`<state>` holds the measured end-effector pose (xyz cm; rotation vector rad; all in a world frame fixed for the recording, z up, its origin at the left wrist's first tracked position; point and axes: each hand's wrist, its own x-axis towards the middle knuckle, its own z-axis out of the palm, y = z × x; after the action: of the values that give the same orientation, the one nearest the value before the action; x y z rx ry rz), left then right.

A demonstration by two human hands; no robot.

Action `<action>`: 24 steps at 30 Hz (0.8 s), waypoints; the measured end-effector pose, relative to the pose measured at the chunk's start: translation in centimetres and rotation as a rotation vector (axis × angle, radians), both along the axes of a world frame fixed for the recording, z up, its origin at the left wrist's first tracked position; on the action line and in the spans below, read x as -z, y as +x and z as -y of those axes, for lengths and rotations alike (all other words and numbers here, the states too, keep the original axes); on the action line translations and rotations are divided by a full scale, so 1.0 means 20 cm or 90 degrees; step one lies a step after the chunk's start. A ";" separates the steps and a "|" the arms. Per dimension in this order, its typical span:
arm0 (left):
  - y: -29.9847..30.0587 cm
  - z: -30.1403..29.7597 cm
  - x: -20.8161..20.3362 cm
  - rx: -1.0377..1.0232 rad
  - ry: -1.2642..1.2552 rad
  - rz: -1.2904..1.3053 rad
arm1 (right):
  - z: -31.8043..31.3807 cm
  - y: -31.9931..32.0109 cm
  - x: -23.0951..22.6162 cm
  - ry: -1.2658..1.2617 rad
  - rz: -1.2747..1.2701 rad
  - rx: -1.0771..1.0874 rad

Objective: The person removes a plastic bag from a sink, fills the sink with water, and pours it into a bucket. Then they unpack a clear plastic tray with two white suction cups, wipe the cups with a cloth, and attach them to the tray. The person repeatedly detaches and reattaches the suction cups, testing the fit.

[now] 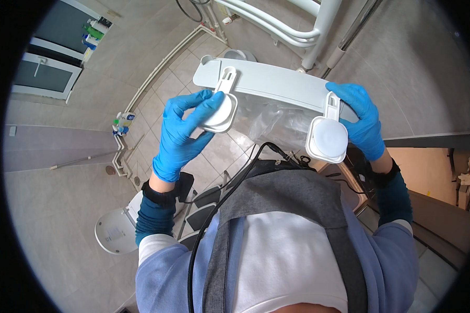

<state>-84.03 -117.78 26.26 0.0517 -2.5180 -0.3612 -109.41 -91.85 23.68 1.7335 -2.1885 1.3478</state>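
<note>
A long white plastic shelf (269,79) with rounded ends is held up in front of me, with a crumpled clear plastic sheet (277,122) below it. Two white mounts with round pads and slotted tabs hang on its near edge. My left hand (181,128), in a blue glove, is closed on the left mount (225,112), fingers over the pad and thumb at its lower side. My right hand (361,117), also gloved, wraps round the right end of the shelf, close to the right mount (327,140). Its fingertips are partly hidden behind the shelf.
A white towel rail (277,23) is on the wall ahead, with a metal pipe (352,31) beside it. Below on the left is a toilet (115,232). Bottles (124,120) stand near wall pipes. A black cable (203,229) runs down my front. A doorway (423,169) opens at right.
</note>
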 end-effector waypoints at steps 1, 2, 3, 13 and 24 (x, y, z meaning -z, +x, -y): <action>0.00 0.01 0.00 -0.004 0.028 0.002 | 0.00 0.00 -0.01 -0.010 0.025 -0.005; -0.01 0.03 -0.01 -0.001 0.054 -0.002 | 0.00 -0.01 -0.01 -0.014 0.018 -0.003; -0.02 0.05 -0.02 0.002 0.082 -0.006 | 0.00 -0.02 -0.02 -0.022 0.017 -0.004; -0.25 0.23 -0.17 0.107 0.005 0.228 | -0.05 0.02 -0.13 0.003 -0.011 0.013; -0.39 0.24 -0.21 0.350 0.392 0.200 | -0.19 0.07 -0.16 -0.002 0.105 0.043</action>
<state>-91.75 -122.59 30.54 -0.3767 -2.5853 -1.4357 -108.07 -88.11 26.80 1.5851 -2.3018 1.5274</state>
